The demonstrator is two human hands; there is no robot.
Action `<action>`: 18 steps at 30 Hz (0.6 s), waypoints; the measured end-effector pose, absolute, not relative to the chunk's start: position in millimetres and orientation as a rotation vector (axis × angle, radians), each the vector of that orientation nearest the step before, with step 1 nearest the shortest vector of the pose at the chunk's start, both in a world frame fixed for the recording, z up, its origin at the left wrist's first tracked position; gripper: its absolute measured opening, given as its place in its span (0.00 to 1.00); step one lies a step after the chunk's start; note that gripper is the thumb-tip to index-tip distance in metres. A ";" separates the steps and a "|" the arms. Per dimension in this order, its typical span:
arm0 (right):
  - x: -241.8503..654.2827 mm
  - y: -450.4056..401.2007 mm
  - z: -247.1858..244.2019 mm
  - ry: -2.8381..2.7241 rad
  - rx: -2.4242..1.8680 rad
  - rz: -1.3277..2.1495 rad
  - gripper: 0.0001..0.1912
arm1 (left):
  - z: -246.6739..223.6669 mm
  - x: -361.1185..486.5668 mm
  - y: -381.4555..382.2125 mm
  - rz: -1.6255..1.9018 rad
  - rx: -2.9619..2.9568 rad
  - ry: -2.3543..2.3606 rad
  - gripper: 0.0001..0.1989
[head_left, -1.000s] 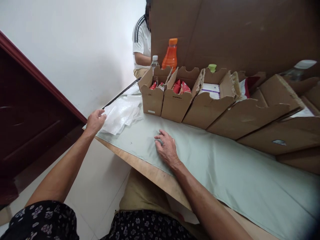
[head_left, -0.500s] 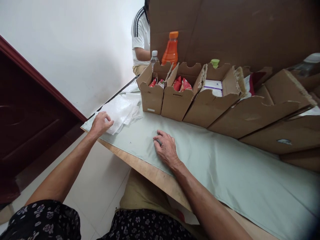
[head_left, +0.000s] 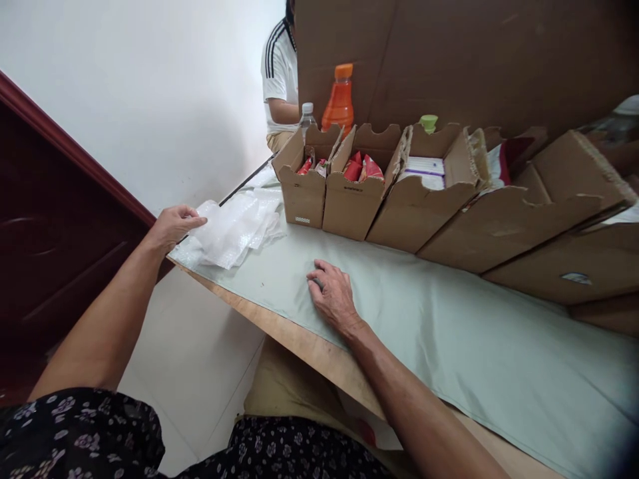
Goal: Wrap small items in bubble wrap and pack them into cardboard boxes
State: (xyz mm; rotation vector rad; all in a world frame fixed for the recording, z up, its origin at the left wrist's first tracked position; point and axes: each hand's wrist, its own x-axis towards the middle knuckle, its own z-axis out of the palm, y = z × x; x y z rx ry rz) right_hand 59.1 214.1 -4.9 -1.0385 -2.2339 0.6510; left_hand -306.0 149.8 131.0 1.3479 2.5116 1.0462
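Observation:
My left hand [head_left: 178, 225] pinches the left edge of a translucent white plastic bag at the table's left end, lifting that edge a little. The bag belongs to a loose pile of bubble-wrap bags [head_left: 234, 229] lying on the pale green cloth [head_left: 399, 293]. Nearer the middle, my right hand [head_left: 330, 293] rests on the cloth with its fingers loosely curved and apart, holding nothing.
A row of open cardboard boxes [head_left: 349, 209] runs along the back, with red packets [head_left: 362, 167] and white packs [head_left: 424, 171] inside. Behind them stand an orange bottle [head_left: 340, 103] and a clear bottle [head_left: 307, 118]. A person [head_left: 280, 80] sits beyond.
My left hand has moved left and up from the front of the pile, and now has the edge of a bag between its fingers. My right hand has stayed in place.

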 end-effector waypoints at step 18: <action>60.6 212.8 -1.2 -2.285 -1.062 0.640 0.12 | 89.6 -264.8 158.1 0.521 2.475 2.325 0.05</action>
